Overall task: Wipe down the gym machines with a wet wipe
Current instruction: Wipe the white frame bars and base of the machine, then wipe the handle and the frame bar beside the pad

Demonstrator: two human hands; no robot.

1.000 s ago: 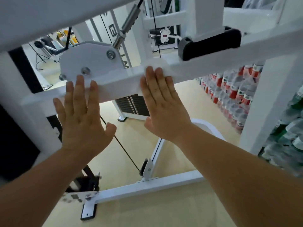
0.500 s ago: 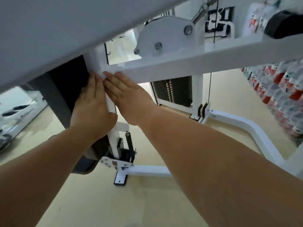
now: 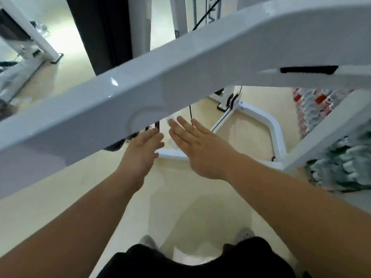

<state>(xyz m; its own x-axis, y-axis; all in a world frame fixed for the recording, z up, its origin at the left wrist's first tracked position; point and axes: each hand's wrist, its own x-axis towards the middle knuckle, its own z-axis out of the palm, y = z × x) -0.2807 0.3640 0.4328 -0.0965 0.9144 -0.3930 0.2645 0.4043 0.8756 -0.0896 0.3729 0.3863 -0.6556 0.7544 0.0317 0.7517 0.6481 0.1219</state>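
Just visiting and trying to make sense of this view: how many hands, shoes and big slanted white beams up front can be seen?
Hands: 2 (left hand, right hand)
Shoes: 2 (left shoe, right shoe)
Big slanted white beam: 1
Total: 5

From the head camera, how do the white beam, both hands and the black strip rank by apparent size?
1. white beam, by far, though it is nearest the camera.
2. right hand and left hand: about alike; the beam hides the left fingertips.
3. black strip.
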